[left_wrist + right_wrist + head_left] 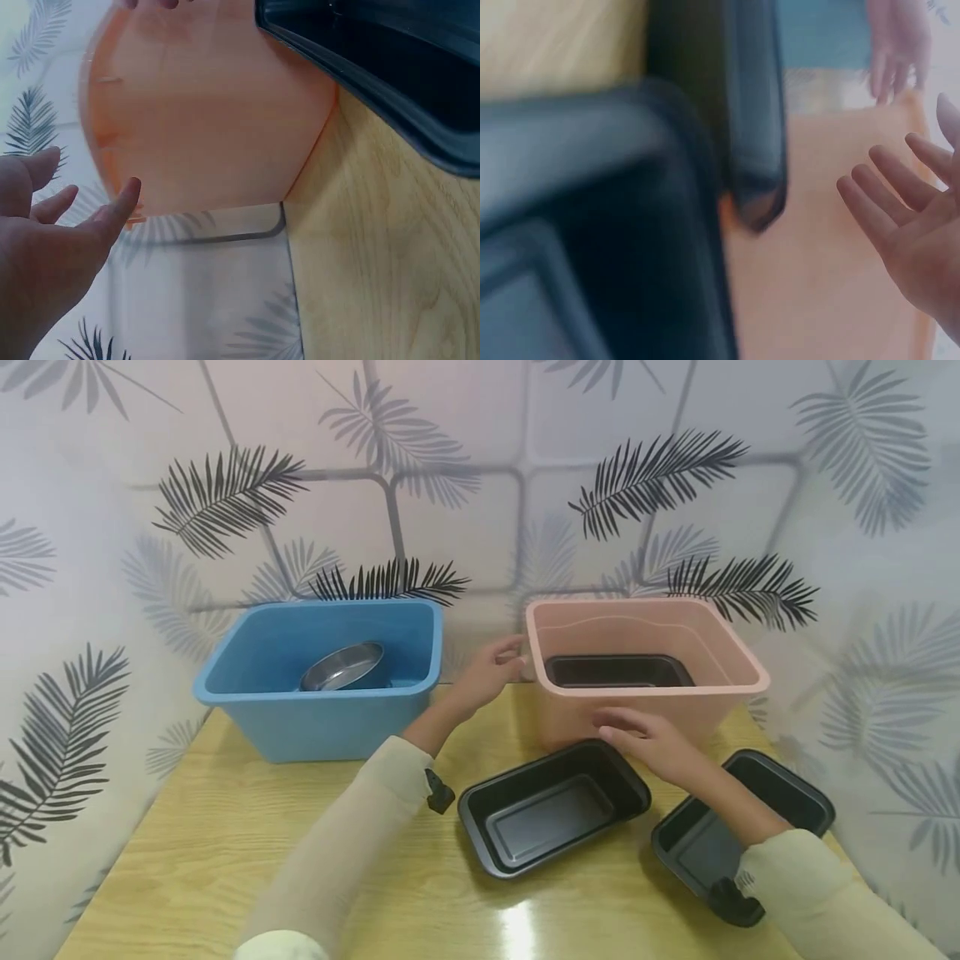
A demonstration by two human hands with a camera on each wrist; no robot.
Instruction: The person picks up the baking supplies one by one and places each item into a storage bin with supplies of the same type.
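Note:
A pink plastic bin (570, 718) stands at the back right of the table, with a black loaf pan (615, 670) inside it. My left hand (491, 675) is beside the bin's left end, fingers loosely spread and holding nothing. In front of the bin's front wall hovers my right hand (652, 747), its fingers extended with nothing in them. Just below that hand, a second black loaf pan (551, 817) lies on the table. Under my right forearm is a third black pan (705, 852), partly hidden by the arm and sleeve.
To the left stands a blue plastic bin (322, 731), with a round silver tin (345, 667) tilted inside it. A wall covering with a leaf pattern (480, 527) rises behind both bins. The wooden table (195, 852) reaches toward me.

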